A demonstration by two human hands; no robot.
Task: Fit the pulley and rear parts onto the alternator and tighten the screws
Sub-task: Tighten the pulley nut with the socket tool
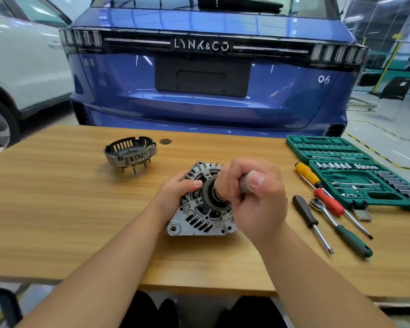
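The silver alternator (199, 218) lies on the wooden table (69, 209) with its pulley (211, 194) facing up. My left hand (178, 192) grips the housing on its left side, thumb resting near the pulley rim. My right hand (251, 192) is curled round a grey metal tool (245, 184) that stands over the pulley's centre; the tool's tip is hidden by my fingers. The alternator's rear cover (130, 151), a slotted grey shell with long studs, sits apart at the back left of the table.
A green socket set case (355, 171) lies open at the right. Beside it lie a yellow screwdriver (308, 174), a red one (329, 201), a black one (305, 214) and a green-handled ratchet (341, 229). A blue car (199, 91) stands behind the table.
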